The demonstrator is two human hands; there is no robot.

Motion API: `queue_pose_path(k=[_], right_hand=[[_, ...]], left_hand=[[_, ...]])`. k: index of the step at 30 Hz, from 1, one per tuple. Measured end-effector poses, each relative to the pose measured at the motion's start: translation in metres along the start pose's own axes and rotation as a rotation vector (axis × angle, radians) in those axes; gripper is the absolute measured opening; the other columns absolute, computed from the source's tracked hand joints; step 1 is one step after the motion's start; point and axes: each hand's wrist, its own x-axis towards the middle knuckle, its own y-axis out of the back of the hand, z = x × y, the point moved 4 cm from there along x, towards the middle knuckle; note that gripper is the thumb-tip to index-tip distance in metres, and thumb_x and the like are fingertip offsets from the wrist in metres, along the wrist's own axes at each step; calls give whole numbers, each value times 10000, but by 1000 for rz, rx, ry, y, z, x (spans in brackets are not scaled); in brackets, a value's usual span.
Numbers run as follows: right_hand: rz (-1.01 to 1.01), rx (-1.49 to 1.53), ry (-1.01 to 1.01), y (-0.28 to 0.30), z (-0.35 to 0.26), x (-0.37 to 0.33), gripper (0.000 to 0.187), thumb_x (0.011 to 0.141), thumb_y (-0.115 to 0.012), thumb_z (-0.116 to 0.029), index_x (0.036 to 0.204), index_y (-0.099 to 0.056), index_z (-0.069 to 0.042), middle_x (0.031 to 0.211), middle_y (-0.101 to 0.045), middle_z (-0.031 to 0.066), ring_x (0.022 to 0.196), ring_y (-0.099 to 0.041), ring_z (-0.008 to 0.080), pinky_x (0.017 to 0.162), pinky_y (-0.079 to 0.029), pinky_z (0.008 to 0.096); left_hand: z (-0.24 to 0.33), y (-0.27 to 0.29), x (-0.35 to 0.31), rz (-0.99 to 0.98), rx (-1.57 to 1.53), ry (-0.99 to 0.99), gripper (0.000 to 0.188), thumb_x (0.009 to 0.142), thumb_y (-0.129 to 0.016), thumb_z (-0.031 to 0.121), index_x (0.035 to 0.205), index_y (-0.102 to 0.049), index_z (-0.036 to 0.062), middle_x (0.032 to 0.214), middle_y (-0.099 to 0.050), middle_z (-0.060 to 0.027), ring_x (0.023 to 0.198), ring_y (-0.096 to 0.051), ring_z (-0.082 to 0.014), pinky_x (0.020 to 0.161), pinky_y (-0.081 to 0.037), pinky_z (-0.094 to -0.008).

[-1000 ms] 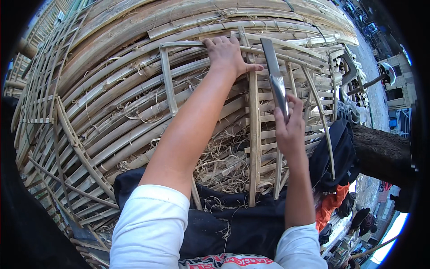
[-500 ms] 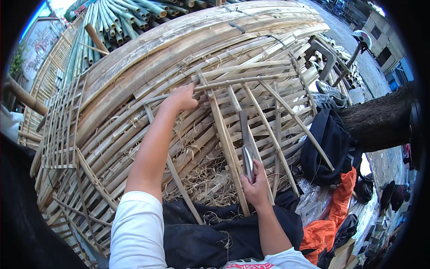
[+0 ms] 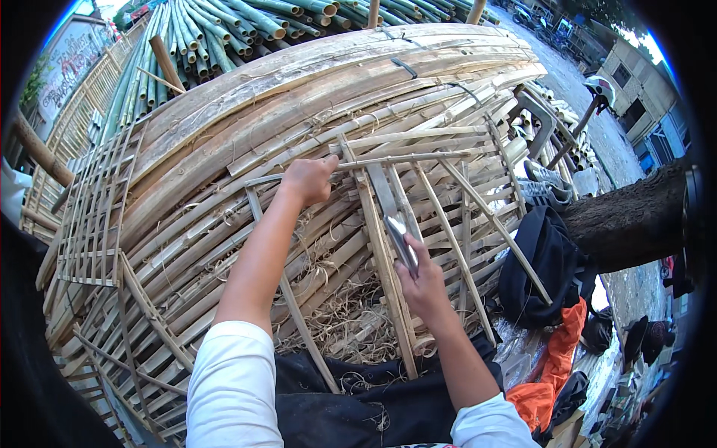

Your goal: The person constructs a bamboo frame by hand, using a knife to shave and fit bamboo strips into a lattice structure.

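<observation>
My left hand (image 3: 309,181) is closed round a thin crosswise bamboo strip (image 3: 411,157), part of a bamboo frame whose slats (image 3: 389,276) run down toward me. In my right hand (image 3: 426,287) is a long, flat-bladed knife (image 3: 384,196) with a shiny metal handle. Its blade points away from me and up to the left. The blade's tip lies close under the crosswise strip, just right of my left hand; whether it touches cannot be made out. Curled bamboo shavings (image 3: 355,313) lie beneath the slats.
Split bamboo lengths (image 3: 246,142) are stacked across the middle, with green poles (image 3: 246,30) behind. A lattice panel (image 3: 97,209) stands at the left. On the right are a black bag (image 3: 539,261), an orange cloth (image 3: 556,358), a shoe (image 3: 544,190) and a tree trunk (image 3: 627,220).
The knife has swung to the left, its blade now tilting up to the left near the crosswise strip. My left hand keeps its hold on the strip. The view has shifted slightly.
</observation>
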Motion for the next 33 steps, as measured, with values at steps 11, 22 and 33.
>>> queue_pose_path(k=[11, 22, 33], right_hand=[[-132, -578, -88, -26, -8, 61, 448, 950, -576, -74, 1379, -451, -111, 1239, -630, 256, 990, -683, 385, 839, -528, 437], [11, -438, 108, -25, -8, 66, 458, 963, -541, -124, 1403, -413, -131, 998, -650, 293, 893, -654, 464, 770, -496, 514], [138, -298, 251, -24, -2, 70, 488, 962, -531, -165, 1426, -381, -146, 1065, -640, 289, 948, -625, 491, 798, -481, 543]], left_hand=[[-5, -5, 2, -1, -69, 37, 248, 784, -543, 104, 1027, -559, 55, 860, -693, -204, 865, -680, -396, 759, -537, -500], [-5, -1, 0, -56, -75, 50, 310, 773, -568, 106, 1074, -566, 30, 922, -706, -195, 913, -688, -376, 790, -547, -490], [0, 2, 4, -88, -46, 48, 370, 770, -609, 120, 1134, -587, 63, 986, -717, -175, 953, -695, -347, 819, -556, -458]])
